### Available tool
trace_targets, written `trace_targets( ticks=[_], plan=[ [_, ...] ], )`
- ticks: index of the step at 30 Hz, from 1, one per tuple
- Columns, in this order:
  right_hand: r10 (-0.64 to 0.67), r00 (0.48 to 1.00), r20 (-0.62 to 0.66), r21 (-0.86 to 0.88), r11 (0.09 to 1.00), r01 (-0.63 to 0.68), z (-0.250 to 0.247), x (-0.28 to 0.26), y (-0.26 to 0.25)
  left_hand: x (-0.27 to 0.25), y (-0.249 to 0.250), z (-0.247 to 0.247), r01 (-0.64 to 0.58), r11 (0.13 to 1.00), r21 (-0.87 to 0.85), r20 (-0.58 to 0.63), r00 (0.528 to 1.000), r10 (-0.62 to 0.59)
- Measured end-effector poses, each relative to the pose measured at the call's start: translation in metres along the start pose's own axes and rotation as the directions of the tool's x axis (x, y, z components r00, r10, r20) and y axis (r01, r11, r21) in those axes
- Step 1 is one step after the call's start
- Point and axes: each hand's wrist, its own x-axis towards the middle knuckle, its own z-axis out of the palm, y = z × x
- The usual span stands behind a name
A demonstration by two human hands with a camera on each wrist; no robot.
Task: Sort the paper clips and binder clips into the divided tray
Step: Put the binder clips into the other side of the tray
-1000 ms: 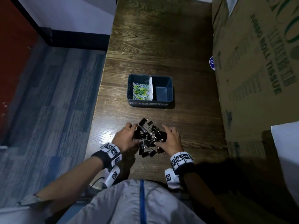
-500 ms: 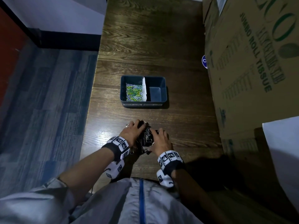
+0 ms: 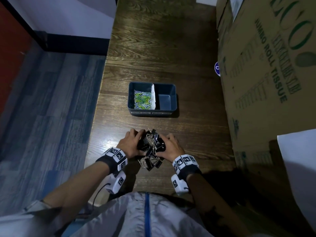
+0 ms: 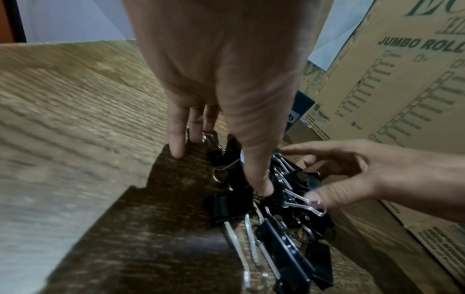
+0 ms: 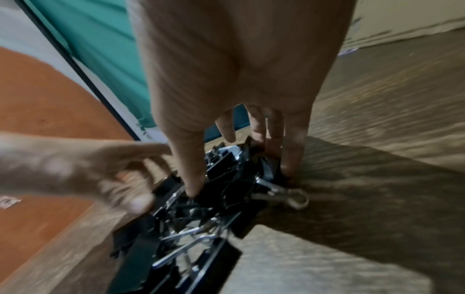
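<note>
While scooping, pulled the binder clips (image 3: pixel 151 149) into a tighter heap than a second ago: left hand (image 3: pixel 130 145) and right hand (image 3: pixel 171 147) curled round it, near the tray (image 3: pixel 152 109). Right compartment empty, so probably lifting next.

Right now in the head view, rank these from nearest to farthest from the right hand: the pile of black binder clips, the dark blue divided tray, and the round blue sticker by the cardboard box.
1. Pile of black binder clips: touching the right hand, on its left.
2. Dark blue divided tray: ahead, mid-table.
3. Round blue sticker: farthest, ahead and to the right, at the box edge.
</note>
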Motion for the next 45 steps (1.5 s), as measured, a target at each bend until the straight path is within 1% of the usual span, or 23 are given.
trace_targets(
  ticks=[3,5,10,14,19,23,25,27,30,35,38,41,43,45],
  plan=[
    [-0.016,0.999,-0.032,-0.064,0.998,0.014,0.004,0.001,-0.012,0.007,0.017,0.003,-0.054,0.996,0.076,-0.009,0.998,0.055],
    [-0.034,0.997,-0.071,-0.089,0.996,0.028,0.006,0.002,-0.015,0.009,0.023,0.003,-0.08,0.994,0.079,-0.021,0.996,0.082],
    [-0.026,0.99,-0.138,-0.051,0.999,0.019,0.004,0.002,-0.013,0.013,0.026,0.0,-0.11,0.994,0.005,-0.061,0.992,0.11],
    [-0.051,0.983,-0.177,-0.017,0.999,0.048,-0.001,0.001,-0.007,0.009,0.024,0.001,-0.154,0.986,-0.072,-0.125,0.982,0.144],
    [-0.083,0.966,-0.246,-0.001,0.996,0.086,-0.008,-0.001,-0.006,0.003,0.026,0.0,-0.19,0.974,-0.122,-0.158,0.973,0.17],
    [-0.082,0.971,-0.225,0.021,0.996,0.089,-0.014,-0.004,-0.007,0.004,0.031,-0.006,-0.262,0.963,-0.067,-0.163,0.955,0.248],
    [-0.07,0.976,-0.206,0.041,0.996,0.08,-0.017,-0.005,-0.007,0.005,0.032,-0.007,-0.287,0.955,-0.078,-0.164,0.948,0.272],
    [-0.06,0.975,-0.212,0.047,0.996,0.071,-0.02,-0.006,-0.007,0.007,0.032,-0.007,-0.284,0.952,-0.111,-0.13,0.954,0.269],
    [-0.038,0.973,-0.227,0.064,0.996,0.053,-0.023,-0.008,-0.006,0.006,0.031,-0.008,-0.232,0.968,-0.098,-0.09,0.971,0.223],
    [0.013,0.965,-0.261,0.14,0.99,0.025,-0.039,-0.005,-0.007,0.002,0.029,-0.003,-0.226,0.97,-0.094,-0.15,0.966,0.21],
    [0.016,0.94,-0.342,0.189,0.981,0.052,-0.066,0.004,-0.017,0.0,0.03,-0.002,-0.196,0.968,-0.155,-0.15,0.973,0.173],
    [-0.009,0.888,-0.461,0.238,0.962,0.133,-0.104,0.018,-0.035,-0.001,0.037,-0.01,-0.183,0.959,-0.216,-0.157,0.976,0.151],
    [-0.035,0.85,-0.525,0.261,0.944,0.201,-0.128,0.028,-0.045,0.001,0.046,-0.024,-0.193,0.959,-0.206,-0.188,0.97,0.154],
    [-0.031,0.829,-0.558,0.289,0.929,0.23,-0.143,0.037,-0.05,0.007,0.054,-0.046,-0.196,0.965,-0.173,-0.249,0.957,0.149]
  ],
)
